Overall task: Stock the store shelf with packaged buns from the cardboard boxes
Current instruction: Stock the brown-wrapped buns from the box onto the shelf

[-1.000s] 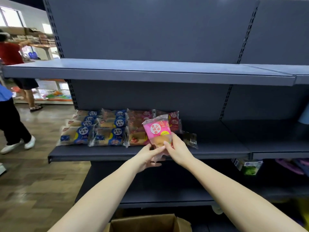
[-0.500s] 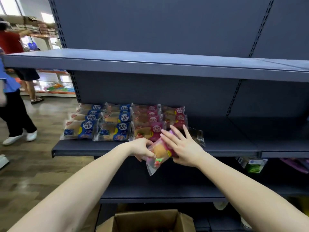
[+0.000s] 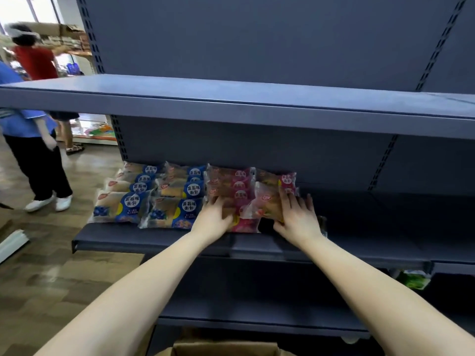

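Pressing a pink bun packet [image 3: 267, 204], the right hand [image 3: 298, 218] lay flat. The left hand [image 3: 212, 219], also flat, seemingly touched it.

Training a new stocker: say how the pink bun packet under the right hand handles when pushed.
The pink bun packet probably squashes: soft bread shows through thin film. Its glossy wrapper likely slides over neighbouring packets. Flat-sided, it seems unlikely to roll.

To your left, a person in a blue top [image 3: 28, 124], black trousers and white shoes [image 3: 48, 202] stands on the wood-pattern floor [image 3: 51, 278]. Farther off behind them you see a person in a red shirt [image 3: 36, 62]. A white strip [image 3: 11, 244] lies on the floor at the left edge. Low on your right sits a green packet [image 3: 413, 280].
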`<state>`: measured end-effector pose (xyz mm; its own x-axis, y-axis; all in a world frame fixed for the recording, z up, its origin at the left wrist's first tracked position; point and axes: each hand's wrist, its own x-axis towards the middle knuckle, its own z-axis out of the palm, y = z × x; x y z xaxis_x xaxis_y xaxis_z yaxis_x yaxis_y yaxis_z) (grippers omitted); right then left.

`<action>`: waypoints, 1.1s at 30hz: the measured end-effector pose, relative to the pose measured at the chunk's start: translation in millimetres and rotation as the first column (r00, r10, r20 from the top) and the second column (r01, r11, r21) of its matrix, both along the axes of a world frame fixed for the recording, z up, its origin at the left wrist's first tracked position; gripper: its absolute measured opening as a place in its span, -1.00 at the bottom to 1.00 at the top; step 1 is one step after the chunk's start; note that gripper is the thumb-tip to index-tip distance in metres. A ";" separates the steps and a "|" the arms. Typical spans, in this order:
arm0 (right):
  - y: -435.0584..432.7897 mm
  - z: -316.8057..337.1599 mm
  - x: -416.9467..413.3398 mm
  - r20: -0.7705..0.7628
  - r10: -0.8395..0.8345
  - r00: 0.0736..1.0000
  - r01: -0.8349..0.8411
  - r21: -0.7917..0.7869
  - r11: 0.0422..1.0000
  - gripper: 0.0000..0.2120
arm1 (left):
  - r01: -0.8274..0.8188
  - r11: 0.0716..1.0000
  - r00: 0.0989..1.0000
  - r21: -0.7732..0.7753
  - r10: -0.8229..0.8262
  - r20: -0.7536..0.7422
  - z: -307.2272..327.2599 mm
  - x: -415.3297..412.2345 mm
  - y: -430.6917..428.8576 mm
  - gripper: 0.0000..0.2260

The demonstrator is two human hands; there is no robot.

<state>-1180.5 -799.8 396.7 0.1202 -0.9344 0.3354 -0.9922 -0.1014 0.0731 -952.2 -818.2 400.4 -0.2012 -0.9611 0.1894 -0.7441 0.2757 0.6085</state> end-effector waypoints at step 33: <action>-68.1 -32.2 -17.2 -0.011 -0.011 1.000 0.013 0.252 0.968 -0.18 | -0.143 0.929 0.924 -0.342 0.249 0.291 -71.8 -78.4 -29.5 -0.49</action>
